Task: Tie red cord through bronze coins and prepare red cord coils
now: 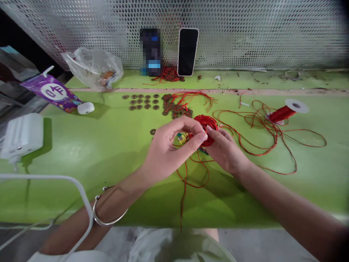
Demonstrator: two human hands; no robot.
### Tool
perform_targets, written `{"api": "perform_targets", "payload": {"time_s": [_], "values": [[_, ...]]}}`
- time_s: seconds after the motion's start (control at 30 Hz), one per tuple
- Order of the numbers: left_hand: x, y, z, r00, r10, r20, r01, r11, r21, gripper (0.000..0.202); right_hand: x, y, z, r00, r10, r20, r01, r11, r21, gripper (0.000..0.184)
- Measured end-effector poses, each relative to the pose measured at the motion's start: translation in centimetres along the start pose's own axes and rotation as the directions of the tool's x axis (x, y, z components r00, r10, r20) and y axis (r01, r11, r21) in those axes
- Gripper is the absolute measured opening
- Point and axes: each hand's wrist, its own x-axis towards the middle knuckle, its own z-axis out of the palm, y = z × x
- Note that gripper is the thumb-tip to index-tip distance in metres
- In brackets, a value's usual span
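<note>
A coiled bundle of red cord [205, 122] is held up between both hands, above the green table. My left hand [174, 143] pinches at the coil's front with thumb and forefinger. My right hand [227, 147] grips the coil from its right side, thumb on top. Loose red cord [208, 174] trails from the bundle towards the table's front edge. Just behind lie dark round coins with holes [178, 109], strung on red cord. A small yellow-green item [181, 138] shows partly behind my left hand; I cannot make out what it is.
Loose coins [140, 101] sit in rows at the back. On the right a spool of red cord [282, 113] stands tilted amid loose strands. Two phones lean on the perforated panel, one a white-edged phone [188, 51]. At left are a purple packet [54, 91], white charger [23, 134] and cable [54, 177].
</note>
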Motion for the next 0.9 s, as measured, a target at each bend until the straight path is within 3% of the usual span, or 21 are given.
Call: {"api": "perform_targets", "payload": {"time_s": [0.17,0.3,0.47,0.57,0.73,0.9], "values": [[0.0,0.2,0.1,0.993,-0.112,0.033,0.116,0.976,-0.182,0.004,0.0,0.0,0.3,1.000,0.012,-0.023,-0.012,1.000,0.008,0.017],[-0.5,0.6,0.5,0.994,-0.055,0.093,0.064,0.993,-0.096,0.004,0.0,-0.1,0.5,0.998,0.026,-0.057,-0.025,1.000,0.009,0.020],[-1.5,0.7,1.4,0.950,0.071,0.305,-0.130,0.975,0.177,0.006,-0.5,-0.6,0.7,0.990,0.133,-0.046,-0.135,0.990,-0.043,0.022],[-1.9,0.4,1.9,0.896,0.166,0.412,-0.322,0.882,0.345,0.006,-0.6,-0.6,0.7,0.996,0.080,-0.046,-0.082,0.996,-0.028,0.022],[-2.2,-0.2,2.2,0.817,0.298,0.493,-0.536,0.707,0.461,0.012,-0.4,-0.4,0.5,0.997,0.012,-0.073,-0.014,1.000,-0.019,0.021],[-1.8,-0.3,1.8,0.773,0.385,0.505,-0.627,0.586,0.513,0.015,-0.5,-0.9,0.4,0.994,0.078,-0.082,-0.079,0.997,-0.010,0.015]]}}
